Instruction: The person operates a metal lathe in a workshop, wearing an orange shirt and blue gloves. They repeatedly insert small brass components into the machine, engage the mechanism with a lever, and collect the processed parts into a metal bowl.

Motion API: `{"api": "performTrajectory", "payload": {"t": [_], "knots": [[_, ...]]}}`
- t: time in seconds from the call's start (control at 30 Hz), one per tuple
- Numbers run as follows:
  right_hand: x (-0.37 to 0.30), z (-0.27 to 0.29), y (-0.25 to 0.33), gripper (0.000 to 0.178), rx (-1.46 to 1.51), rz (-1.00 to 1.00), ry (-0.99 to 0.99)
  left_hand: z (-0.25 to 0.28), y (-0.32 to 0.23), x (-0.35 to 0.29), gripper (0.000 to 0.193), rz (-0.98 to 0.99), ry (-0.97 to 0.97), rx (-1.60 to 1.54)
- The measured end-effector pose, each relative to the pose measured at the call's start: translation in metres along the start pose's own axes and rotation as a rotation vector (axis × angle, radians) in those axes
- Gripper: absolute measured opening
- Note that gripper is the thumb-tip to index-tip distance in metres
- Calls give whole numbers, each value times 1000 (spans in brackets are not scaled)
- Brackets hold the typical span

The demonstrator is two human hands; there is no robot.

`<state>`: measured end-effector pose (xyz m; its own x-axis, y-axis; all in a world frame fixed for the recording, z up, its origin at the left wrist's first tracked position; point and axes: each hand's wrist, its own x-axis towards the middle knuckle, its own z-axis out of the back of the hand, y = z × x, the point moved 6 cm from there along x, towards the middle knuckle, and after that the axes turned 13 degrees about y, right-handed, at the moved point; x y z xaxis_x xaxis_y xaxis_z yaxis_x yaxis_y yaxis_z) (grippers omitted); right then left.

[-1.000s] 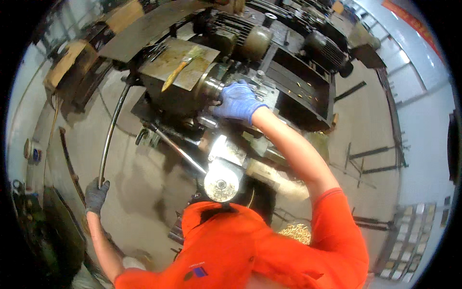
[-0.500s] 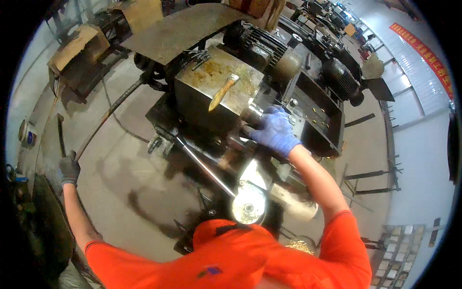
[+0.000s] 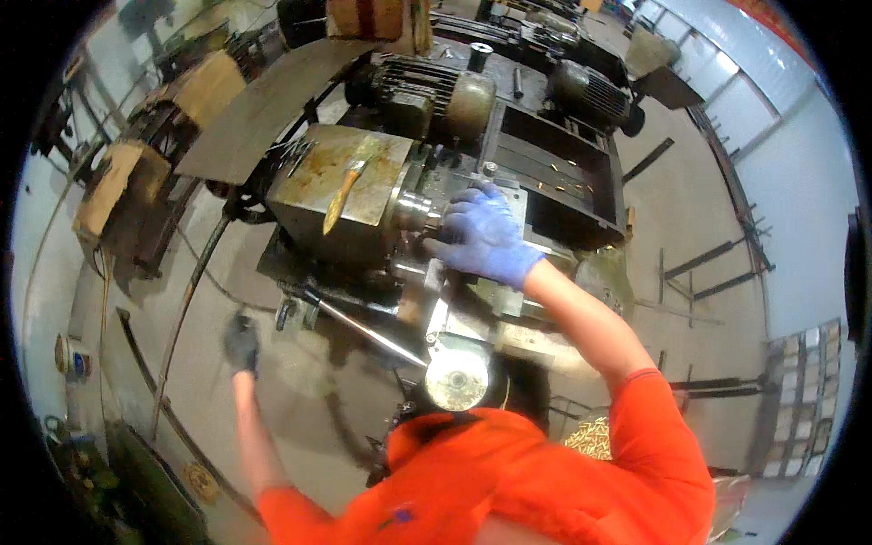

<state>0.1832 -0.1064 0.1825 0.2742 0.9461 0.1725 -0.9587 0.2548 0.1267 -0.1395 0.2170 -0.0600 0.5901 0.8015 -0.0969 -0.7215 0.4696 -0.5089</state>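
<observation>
Right hand, in a blue glove (image 3: 486, 234): we find it at the bright metal spindle (image 3: 416, 209), thumb apart from the fingers; whether it is clamped on anything we cannot tell, since the hand covers the spot. Left hand, in a dark grey glove (image 3: 242, 345): blurred, well apart from the right, over the floor; we cannot tell how far its fingers are curled. Beside it, apart from the glove, we record one long dark bar (image 3: 186, 304), slanting down from the machine.

Spindle: round, polished, jutting from the right side of a boxy metal housing (image 3: 295, 195) whose top is stained yellow-brown. On that top we count one brush (image 3: 341, 200), wooden-handled, lying aslant.

In front of the housing we enter one shiny lever (image 3: 372, 334), its lower end near a pale round disc (image 3: 457, 379). Behind the housing: one finned motor (image 3: 422, 95). Further right: a second motor (image 3: 590, 95), and below it a dark trough (image 3: 527, 154) containing a few small golden pieces (image 3: 577, 186).

By the right side of the person's orange shirt (image 3: 545, 481) we note a heap of golden pieces (image 3: 589, 439). At far left: one cardboard box (image 3: 109, 191).
</observation>
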Motion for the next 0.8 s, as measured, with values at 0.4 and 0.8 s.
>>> {"api": "performTrajectory", "payload": {"t": [0.4,0.8], "knots": [[-287,38,-104,23,-95,-675,-35,-89,-4,76,14,-322,221,750],[-445,-5,-284,54,-331,-1041,392,-51,-75,42,25,-120,384,-709]]}}
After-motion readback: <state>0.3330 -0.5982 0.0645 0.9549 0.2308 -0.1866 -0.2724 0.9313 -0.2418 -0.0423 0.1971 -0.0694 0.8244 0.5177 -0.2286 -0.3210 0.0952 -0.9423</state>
